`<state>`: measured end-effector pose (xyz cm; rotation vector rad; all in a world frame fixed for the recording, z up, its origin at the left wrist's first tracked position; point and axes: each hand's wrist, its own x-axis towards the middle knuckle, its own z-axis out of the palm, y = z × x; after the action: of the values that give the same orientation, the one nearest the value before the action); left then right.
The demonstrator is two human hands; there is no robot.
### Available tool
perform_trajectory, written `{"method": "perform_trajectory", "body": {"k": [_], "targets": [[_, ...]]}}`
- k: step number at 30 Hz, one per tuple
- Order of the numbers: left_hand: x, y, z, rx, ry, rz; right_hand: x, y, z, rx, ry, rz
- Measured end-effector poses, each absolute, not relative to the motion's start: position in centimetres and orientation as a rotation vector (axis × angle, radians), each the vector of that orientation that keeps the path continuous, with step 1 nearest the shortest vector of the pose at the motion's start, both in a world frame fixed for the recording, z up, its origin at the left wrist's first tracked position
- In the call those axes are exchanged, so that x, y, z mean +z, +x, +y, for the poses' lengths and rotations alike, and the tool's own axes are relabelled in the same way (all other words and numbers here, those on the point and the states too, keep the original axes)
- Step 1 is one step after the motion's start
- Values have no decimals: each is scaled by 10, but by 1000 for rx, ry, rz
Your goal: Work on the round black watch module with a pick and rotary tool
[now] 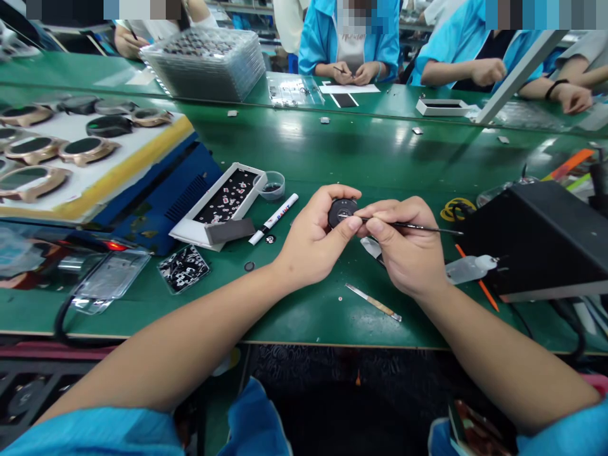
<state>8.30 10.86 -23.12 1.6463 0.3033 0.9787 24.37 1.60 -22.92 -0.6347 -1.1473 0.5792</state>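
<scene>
My left hand (316,237) grips a round black watch part (341,211) between thumb and fingers, over the green bench. In my right hand (408,244) is a thin black pen-like tool (422,227), possibly tweezers, its tip at the face of the round part. The fingers of both hands nearly meet there, hiding part of the tip. Beneath my right hand lies a pale, flat-bladed object (371,248), partly covered. A blade with a tan handle (373,302) rests on the bench below my hands. Left of my left hand lies a white paint marker (273,219).
Watch cases (35,149) sit on a blue machine (185,183) at left. Nearby are a white box of small parts (259,183), a round cup (270,185) and a clear parts tray (183,269). A black box (536,234) and dropper bottle (468,270) stand right. Co-workers sit opposite.
</scene>
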Motion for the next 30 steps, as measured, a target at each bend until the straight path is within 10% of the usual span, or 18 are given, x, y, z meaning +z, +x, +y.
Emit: {"method": "perform_trajectory", "body": {"k": [30], "targets": [[-223,82,102,950,1603,306,-226,244,16,614,-586,-1174]]}}
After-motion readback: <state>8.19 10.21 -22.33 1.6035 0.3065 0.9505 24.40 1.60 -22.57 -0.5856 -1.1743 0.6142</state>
